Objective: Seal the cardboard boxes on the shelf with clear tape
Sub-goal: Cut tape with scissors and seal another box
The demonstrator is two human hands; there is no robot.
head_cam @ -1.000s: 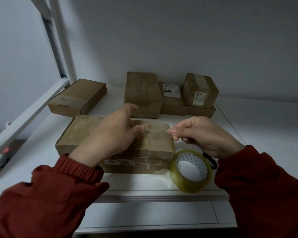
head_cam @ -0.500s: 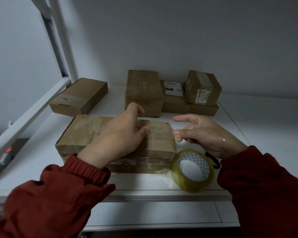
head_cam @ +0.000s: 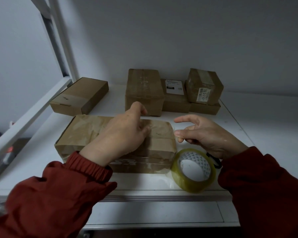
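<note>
Nearest the front edge of the white shelf (head_cam: 144,183), towards its right side, a roll of clear tape (head_cam: 193,170) stands tilted on its rim, its white core facing up and forward. It sits just beside the front right corner of a flat, wide cardboard box (head_cam: 86,133) that lies lengthwise along the front of the shelf. Something small and black (head_cam: 214,159) shows behind the roll, mostly hidden by the right wrist; I cannot tell what it is.

Both arms are in red sleeves (head_cam: 58,194). The left hand (head_cam: 122,136) rests palm down on top of the box, fingers bent onto the cardboard and the forefinger lifted a little; it grips nothing. A shiny strip of tape (head_cam: 159,125) runs across the right part of the box top, by those fingertips. The right hand (head_cam: 206,134) hovers just past the right end of the box, above the shelf, fingers spread and loosely curved, thumb and forefinger apart, holding nothing that I can see.

Further back, near the left edge, a plain long box (head_cam: 81,96) lies at an angle beside a white frame bar (head_cam: 29,114). Along the back edge, against the grey wall, stands a taller box (head_cam: 144,90); touching its right side is a low box with a white label (head_cam: 174,98), and right of that a small box (head_cam: 204,86) rests on another flat one (head_cam: 205,108).
</note>
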